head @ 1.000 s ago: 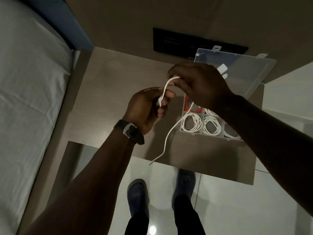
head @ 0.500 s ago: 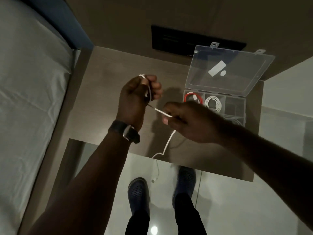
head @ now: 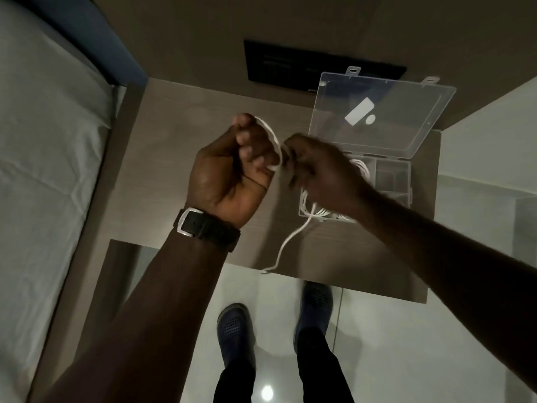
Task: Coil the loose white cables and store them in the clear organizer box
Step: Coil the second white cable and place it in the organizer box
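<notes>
My left hand is a fist above the table, with a loop of the white cable wound over its fingers. Close beside it, my right hand pinches the same cable; it is blurred. The cable's loose tail hangs down past the table's front edge. The clear organizer box stands behind my right hand with its lid open and upright. A coiled white cable lies in one compartment, and other coils show in the front row, partly hidden by my right hand.
The wooden bedside table carries the box at its right end. A bed with a pale sheet runs along the left. A black wall panel is behind the table. My shoes stand on the tiled floor below.
My right hand rose from low over the table to meet my left hand, laying another loop over its fingers. The hanging tail is shorter, its end now at the table's front edge.
</notes>
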The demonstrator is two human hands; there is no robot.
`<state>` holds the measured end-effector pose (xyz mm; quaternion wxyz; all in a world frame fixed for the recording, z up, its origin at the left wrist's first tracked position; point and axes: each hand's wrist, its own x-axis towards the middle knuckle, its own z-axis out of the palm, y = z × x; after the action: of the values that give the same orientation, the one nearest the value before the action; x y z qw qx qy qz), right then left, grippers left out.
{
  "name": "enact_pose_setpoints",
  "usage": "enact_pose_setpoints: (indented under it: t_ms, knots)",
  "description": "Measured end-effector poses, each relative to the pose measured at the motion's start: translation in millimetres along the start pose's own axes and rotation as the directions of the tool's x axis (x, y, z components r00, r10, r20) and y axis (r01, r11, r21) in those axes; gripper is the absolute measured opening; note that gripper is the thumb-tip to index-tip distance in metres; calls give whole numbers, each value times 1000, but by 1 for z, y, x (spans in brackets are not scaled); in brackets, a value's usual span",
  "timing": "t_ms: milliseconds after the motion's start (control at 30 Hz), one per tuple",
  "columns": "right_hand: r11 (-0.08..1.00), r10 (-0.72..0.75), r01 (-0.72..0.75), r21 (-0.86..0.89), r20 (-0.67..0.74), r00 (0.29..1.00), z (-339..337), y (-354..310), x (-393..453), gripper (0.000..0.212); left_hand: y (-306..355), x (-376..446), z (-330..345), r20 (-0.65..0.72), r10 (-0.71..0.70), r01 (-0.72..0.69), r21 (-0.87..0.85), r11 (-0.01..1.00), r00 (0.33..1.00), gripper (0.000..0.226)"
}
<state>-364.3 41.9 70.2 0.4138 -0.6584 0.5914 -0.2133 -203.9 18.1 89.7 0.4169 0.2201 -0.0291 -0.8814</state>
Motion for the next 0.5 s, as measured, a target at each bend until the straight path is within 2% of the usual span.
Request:
enact_pose_setpoints:
  t_ms: [33, 100, 167, 200, 233, 267, 300, 333, 367, 400, 433, 500]
  knots:
    - [967, 91, -108, 230, 84, 992, 10, -3, -7, 25, -1, 1, 0, -39, 54, -57, -67, 996, 998, 33]
    - [785, 234, -315, 533, 216, 948, 28, -7, -20, 25, 1, 2, -1, -133, 135, -153, -143, 978, 982, 31]
    - [610, 362, -450, 652, 277, 890, 36, -6, -28, 20, 7, 2, -5, -187, 209, -246, -205, 947, 960, 26]
    - [594, 391, -472, 651, 280, 877, 37, -5, -32, 18, 11, 3, -8, -204, 238, -283, -233, 930, 950, 24]
    - [651, 376, -458, 605, 267, 887, 35, -4, -39, 19, 16, 4, -10, -233, 261, -316, -244, 917, 937, 23]
    - [762, 311, -396, 513, 246, 918, 34, -4, -46, 21, 18, 6, -13, -270, 291, -350, -204, 914, 918, 23]
    - [880, 213, -285, 379, 221, 952, 33, -6, -53, 23, 18, 9, -16, -302, 342, -377, -65, 924, 890, 24]
    - [961, 104, -148, 234, 189, 976, 29, -9, -57, 25, 15, 11, -18, -310, 422, -382, 182, 906, 852, 24]
    - [993, 3, -19, 115, 139, 990, 23, -11, -59, 25, 8, 11, -20, -262, 513, -352, 477, 805, 818, 23]
    - [996, -81, 79, 28, 74, 994, 14, -12, -56, 25, -1, 11, -23, -153, 559, -305, 708, 638, 815, 22]
    - [989, -144, 144, -39, 7, 990, 3, -14, -51, 24, -11, 10, -26, -52, 532, -250, 841, 480, 845, 22]
    - [960, -237, 222, -173, -70, 969, -19, -14, -40, 22, -25, 8, -30, -23, 410, -117, 942, 314, 912, 21]
